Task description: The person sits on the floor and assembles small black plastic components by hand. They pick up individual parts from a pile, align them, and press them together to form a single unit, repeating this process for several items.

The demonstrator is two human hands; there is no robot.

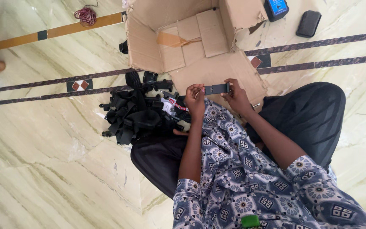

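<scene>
A person sits on a pale marble floor (pixel 43 169) and holds a small dark flat clip (pixel 217 88) between both hands, just in front of the chest and over the lower flap of an opened cardboard box (pixel 191 42). The left hand (pixel 195 99) pinches the left end of the clip with its fingers curled tight around it, and the right hand (pixel 236 97) grips the right end, thumb on top and fingers closed beneath. So both hands are narrow and closed on the same piece, which lies level between them. The box lies flattened out on the floor, its flaps spread, with a strip of brown tape across its bottom. Just left of the left hand lies a heap of black straps and plastic parts (pixel 136 112), touching the edge of the box and a black bag (pixel 157 159) that lies under the person's left forearm. The person wears a blue and white patterned shirt (pixel 242 182) and dark trousers (pixel 310 114). Farther off, beyond the box, a black pouch (pixel 309 23) and a blue device (pixel 277 8) lie on the floor, well apart from the hands. A coil of reddish cord (pixel 86 16) lies near the top edge, to the left of the box.
</scene>
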